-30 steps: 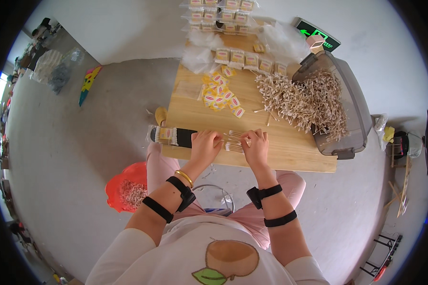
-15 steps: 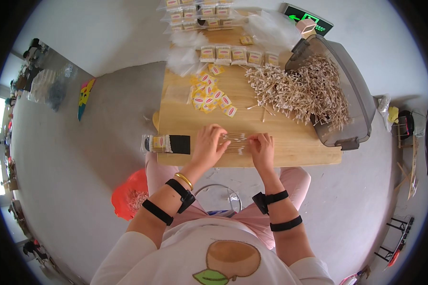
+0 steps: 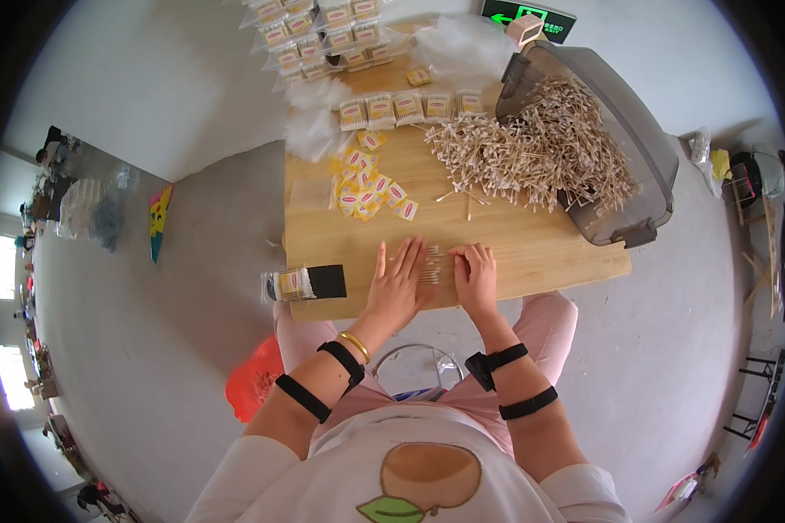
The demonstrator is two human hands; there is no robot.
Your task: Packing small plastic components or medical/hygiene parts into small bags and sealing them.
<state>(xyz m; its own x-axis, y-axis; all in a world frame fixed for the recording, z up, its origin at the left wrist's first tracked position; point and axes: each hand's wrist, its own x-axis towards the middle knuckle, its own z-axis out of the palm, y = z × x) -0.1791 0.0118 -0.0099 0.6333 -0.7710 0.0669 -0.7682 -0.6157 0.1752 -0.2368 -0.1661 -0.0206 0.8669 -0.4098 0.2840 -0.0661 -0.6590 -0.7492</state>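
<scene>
Two bare forearms (image 3: 343,381), strapped in black, reach over the near edge of the table (image 3: 532,253), and from my remote post I follow the hands. Half a second ago the left hand (image 3: 396,283) was bowed, its thumb and fingers at the left ends of a row of cotton swabs (image 3: 432,264); now I see it flattened, palm down, fingers stretched toward the far edge with the little finger apart, covering the shafts so that mostly white tips show. The right hand (image 3: 475,279) has come slightly clear of the row's right side; its fingers curl in, and I cannot tell whether they pinch anything. The row lies between both hands, near the middle of the near edge. By the near-left corner, a clear packet (image 3: 292,283) of swabs sits at the left end of a black rectangle (image 3: 327,281). Beyond, I have yellow cards (image 3: 366,187) heaped toward the left edge and a big swab pile (image 3: 532,148) spilling from a tipped grey bin (image 3: 645,166) at the right edge. Farther still, filled packets (image 3: 410,109) stand in line below the far edge.
</scene>
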